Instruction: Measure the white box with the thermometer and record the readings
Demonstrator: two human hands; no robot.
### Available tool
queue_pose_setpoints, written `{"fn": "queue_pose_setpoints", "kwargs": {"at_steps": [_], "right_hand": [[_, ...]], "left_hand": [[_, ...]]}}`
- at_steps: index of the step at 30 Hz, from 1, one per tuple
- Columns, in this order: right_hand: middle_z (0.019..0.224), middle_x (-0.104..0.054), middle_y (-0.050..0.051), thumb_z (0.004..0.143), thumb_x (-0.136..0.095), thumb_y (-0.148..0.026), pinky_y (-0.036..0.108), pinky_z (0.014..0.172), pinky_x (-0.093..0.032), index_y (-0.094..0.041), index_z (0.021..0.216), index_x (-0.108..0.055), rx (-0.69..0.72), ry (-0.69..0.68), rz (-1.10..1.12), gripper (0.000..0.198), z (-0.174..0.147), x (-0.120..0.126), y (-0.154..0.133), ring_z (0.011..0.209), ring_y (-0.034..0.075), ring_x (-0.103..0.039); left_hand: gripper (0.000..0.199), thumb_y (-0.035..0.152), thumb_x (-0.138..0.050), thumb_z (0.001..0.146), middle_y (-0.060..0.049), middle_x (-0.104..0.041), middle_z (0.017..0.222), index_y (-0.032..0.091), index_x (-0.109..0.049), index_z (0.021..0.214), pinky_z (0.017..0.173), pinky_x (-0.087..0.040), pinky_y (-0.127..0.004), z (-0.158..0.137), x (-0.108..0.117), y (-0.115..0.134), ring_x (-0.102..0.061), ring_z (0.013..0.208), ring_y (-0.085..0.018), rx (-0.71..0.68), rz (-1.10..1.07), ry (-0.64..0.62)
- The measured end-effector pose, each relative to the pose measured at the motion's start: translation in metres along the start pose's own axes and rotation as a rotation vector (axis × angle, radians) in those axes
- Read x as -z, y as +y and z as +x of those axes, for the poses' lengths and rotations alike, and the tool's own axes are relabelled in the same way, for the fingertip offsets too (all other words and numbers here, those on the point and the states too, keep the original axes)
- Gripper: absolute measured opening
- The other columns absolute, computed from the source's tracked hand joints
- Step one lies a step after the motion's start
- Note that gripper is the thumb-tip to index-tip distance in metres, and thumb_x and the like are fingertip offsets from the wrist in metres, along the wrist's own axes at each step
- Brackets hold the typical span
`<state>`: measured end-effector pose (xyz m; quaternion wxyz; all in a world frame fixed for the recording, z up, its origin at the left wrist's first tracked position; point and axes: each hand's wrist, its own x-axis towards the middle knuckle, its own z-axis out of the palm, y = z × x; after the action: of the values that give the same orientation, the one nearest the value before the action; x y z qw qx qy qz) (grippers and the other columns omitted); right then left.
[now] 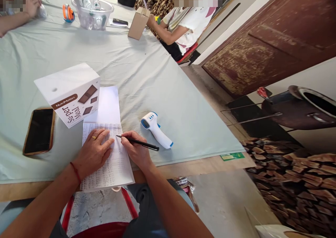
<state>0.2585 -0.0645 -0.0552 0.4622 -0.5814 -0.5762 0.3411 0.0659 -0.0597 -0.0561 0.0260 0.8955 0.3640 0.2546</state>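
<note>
An open notepad covered in rows of small handwriting lies at the near edge of the table, its bottom end reaching past the edge. My left hand rests flat on the page with its fingers stretched out, a ring on one finger. In my right hand is a black pen, its tip at the written page near the right margin. A white and blue infrared thermometer lies just right of that hand. Behind the pad stands a white "NutriMotion" box, partly covering the upper page.
Left of the box lies a phone. Farther back are a clear plastic basin of bottles, an orange and blue object and a cardboard box. Two other people sit at the far side. Stacked firewood and a large pot stand right.
</note>
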Motion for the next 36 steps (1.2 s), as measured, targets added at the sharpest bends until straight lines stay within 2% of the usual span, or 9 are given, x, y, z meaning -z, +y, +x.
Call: {"fn": "queue_pose_setpoints", "kwargs": {"at_steps": [36], "right_hand": [[0.069,-0.069,0.0,0.079,-0.056,-0.034,0.029,0.065,-0.051,-0.023,0.074,-0.061,-0.004,0.002,-0.04,0.013,-0.0001,0.0001,-0.0001,0.063,0.017,-0.059]], "left_hand": [[0.025,0.02,-0.048,0.098,-0.017,-0.06,0.132,0.016,-0.067,0.113,0.11,-0.045,-0.057,0.0004,0.0006,0.0006,-0.052,0.128,-0.033,0.018,-0.034,-0.016]]}}
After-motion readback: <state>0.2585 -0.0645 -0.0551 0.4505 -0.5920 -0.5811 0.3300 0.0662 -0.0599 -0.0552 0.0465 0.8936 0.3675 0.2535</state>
